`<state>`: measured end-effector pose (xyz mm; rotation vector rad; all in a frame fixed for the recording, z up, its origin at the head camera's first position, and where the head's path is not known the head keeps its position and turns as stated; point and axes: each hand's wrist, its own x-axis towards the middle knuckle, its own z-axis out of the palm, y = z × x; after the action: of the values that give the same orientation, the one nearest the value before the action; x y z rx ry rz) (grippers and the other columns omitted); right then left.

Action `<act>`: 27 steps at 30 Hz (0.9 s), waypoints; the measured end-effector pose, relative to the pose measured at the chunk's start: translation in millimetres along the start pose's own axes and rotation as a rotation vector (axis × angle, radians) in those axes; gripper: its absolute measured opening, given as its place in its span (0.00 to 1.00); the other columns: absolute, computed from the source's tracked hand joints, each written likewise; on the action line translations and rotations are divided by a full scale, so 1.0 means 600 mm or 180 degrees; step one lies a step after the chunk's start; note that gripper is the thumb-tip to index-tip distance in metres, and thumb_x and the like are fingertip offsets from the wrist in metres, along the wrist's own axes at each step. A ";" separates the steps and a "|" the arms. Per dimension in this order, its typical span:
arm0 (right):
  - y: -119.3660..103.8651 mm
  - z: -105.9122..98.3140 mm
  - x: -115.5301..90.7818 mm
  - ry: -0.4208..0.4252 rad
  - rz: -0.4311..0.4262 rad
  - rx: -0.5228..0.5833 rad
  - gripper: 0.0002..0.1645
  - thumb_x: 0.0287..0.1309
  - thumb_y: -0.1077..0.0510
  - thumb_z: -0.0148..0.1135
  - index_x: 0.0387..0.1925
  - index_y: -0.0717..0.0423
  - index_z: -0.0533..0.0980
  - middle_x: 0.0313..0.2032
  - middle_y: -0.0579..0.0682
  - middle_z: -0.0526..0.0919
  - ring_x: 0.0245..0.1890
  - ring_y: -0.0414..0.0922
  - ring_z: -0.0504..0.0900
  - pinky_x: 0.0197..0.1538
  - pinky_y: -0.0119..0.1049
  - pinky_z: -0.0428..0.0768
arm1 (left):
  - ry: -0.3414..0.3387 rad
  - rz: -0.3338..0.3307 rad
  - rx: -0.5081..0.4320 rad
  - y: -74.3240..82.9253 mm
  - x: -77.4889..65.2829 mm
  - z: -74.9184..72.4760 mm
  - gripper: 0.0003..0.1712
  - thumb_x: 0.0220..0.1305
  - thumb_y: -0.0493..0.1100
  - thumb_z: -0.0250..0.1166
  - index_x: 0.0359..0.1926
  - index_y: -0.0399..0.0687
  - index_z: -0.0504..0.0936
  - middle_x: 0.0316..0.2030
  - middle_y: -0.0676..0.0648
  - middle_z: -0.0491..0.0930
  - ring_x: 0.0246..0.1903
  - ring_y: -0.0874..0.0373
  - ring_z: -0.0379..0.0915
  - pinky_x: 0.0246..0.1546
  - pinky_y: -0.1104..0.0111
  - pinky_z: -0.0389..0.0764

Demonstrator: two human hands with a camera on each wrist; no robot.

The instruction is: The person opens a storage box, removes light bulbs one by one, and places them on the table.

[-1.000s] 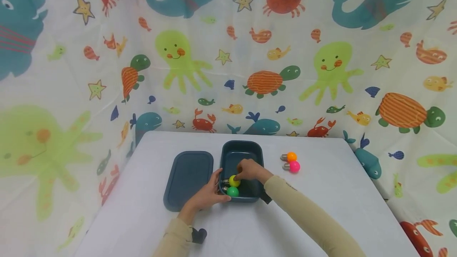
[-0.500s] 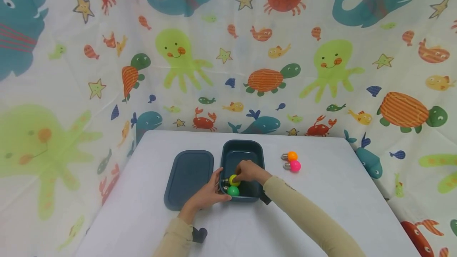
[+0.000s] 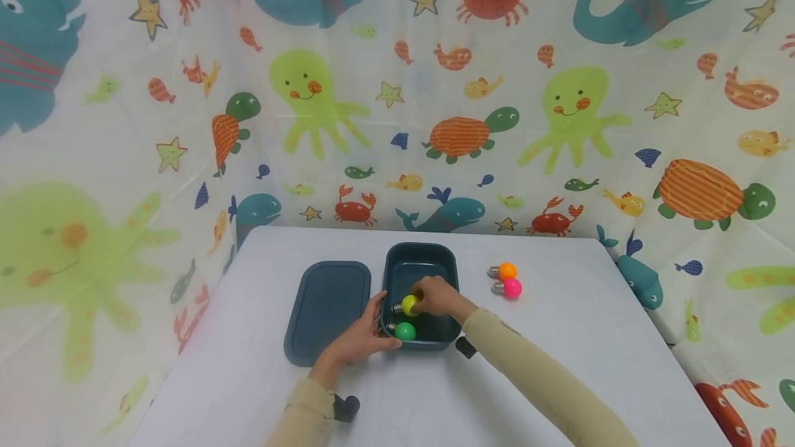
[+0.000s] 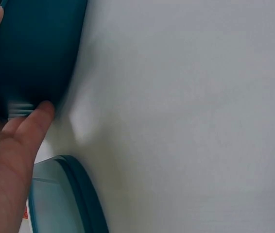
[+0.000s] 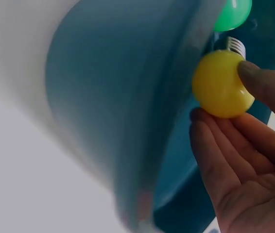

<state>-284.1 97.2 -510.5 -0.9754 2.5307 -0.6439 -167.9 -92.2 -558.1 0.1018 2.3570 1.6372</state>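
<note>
A dark blue rectangular box (image 3: 419, 252) stands on the table with its top uncovered. Inside it, my right hand (image 3: 437, 295) pinches a yellow light bulb (image 5: 223, 86) by its round globe, thumb on one side and fingers on the other, metal base pointing left in the head view. A green light bulb (image 3: 406, 332) lies in the near left corner of the box. My left hand (image 3: 362, 341) holds the box at that corner, thumb at the near rim and fingers along the left wall; in the left wrist view its fingertips (image 4: 45, 108) touch the outer wall.
Left of the box lies a flat dark blue lid (image 3: 329, 309). To the right, an orange light bulb (image 3: 508, 271) and a pink light bulb (image 3: 512, 289) lie side by side on the white table (image 3: 559, 350). A sea-animal curtain surrounds the table's back and sides.
The yellow bulb has come slightly away from the green one, up and to the right in the head view, with my right hand. The left hand stays on the box.
</note>
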 end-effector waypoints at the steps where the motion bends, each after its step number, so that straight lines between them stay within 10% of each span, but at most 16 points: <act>1: 0.004 -0.001 -0.003 0.0048 -0.0007 0.0015 0.17 0.53 0.60 0.72 0.45 0.63 0.82 0.37 0.51 0.84 0.34 0.44 0.77 0.44 0.40 0.81 | -0.0002 0.0007 -0.0011 -0.001 0.000 0.002 0.61 0.58 0.48 0.73 0.76 0.54 0.36 0.76 0.37 0.44 0.71 0.41 0.54 0.67 0.49 0.61; 27: 0.127 -0.104 -0.162 0.1156 0.0722 0.1300 0.31 0.62 0.58 0.66 0.66 0.54 0.70 0.61 0.58 0.75 0.60 0.58 0.75 0.57 0.48 0.78 | -0.0024 0.0124 -0.0213 -0.002 -0.004 0.014 0.62 0.57 0.42 0.73 0.77 0.52 0.36 0.76 0.35 0.38 0.72 0.40 0.47 0.67 0.51 0.60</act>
<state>-286.2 233.0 -483.6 -0.4529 2.5936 -1.2962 -163.2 -85.7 -561.4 0.1415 2.3059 1.7288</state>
